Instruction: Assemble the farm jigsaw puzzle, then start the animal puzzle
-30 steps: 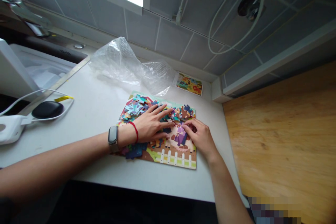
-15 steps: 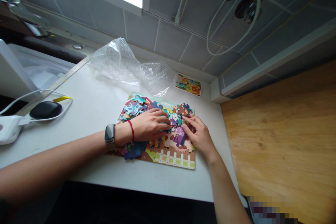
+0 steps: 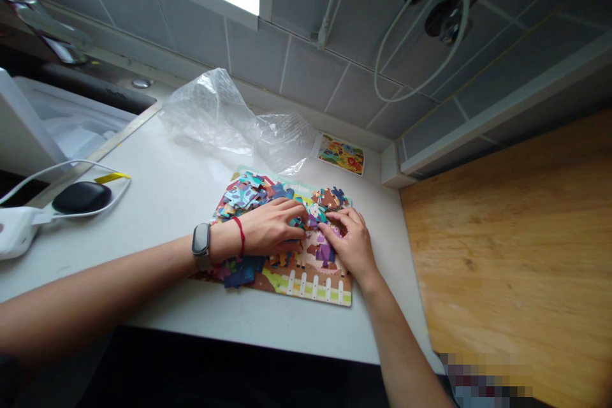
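Observation:
A colourful puzzle board [image 3: 310, 287] with a printed farm scene and white fence lies on the white counter, strewn with loose jigsaw pieces [image 3: 241, 196]. My left hand [image 3: 275, 226], with a watch and a red cord at the wrist, rests palm down over the middle of the heap. Its fingers are bent but apart, and its palm side is hidden. At the right of the heap, my right hand [image 3: 351, 239] has thumb and index finger close together on the edge of a jigsaw piece [image 3: 316, 219]. Purple pieces [image 3: 325, 252] lie just below those fingertips.
Behind the board lies a crumpled clear plastic bag [image 3: 215, 108], beside a small picture card [image 3: 342, 154]. A black oval device [image 3: 82, 197] and a white charger with cable [image 3: 19, 231] sit at left by the sink. A wooden surface [image 3: 502, 255] adjoins on the right.
My right hand has moved slightly left, its fingertips reaching further into the pieces. My left hand stays over the heap with its fingers a little more bent. The view has shifted slightly.

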Demonstrator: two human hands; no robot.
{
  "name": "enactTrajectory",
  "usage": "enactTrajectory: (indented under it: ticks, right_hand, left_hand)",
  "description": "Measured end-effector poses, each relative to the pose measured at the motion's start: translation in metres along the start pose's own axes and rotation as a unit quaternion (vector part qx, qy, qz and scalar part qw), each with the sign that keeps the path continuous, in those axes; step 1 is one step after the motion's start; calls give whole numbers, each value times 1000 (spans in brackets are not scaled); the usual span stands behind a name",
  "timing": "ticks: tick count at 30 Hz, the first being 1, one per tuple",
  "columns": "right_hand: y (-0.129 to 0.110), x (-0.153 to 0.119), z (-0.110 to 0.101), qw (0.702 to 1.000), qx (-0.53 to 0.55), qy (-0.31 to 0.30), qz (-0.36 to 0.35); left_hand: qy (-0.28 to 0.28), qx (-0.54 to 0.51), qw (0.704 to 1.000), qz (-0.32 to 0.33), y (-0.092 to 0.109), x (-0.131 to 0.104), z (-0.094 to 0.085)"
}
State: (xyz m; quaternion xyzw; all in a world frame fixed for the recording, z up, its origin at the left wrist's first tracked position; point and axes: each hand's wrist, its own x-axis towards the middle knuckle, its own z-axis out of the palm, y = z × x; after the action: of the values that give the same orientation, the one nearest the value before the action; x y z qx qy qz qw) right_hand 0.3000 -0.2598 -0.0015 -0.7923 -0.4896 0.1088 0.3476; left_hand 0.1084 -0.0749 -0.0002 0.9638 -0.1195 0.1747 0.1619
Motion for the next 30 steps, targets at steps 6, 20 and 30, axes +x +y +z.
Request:
enactTrajectory:
  ticks: [6,20,30]
  right_hand:
    - [-1,1,4,1000,30,2,-9]
    - [0,2,-2,986,161,-23,28]
    - [1,0,-10,966,254,-34,39]
  left_hand:
    - [0,23,999,-27,-8,0,-8]
    - [42,30,997,-64,-20,-4,-31]
    - [22,60,988,-144,-46,-17,-51]
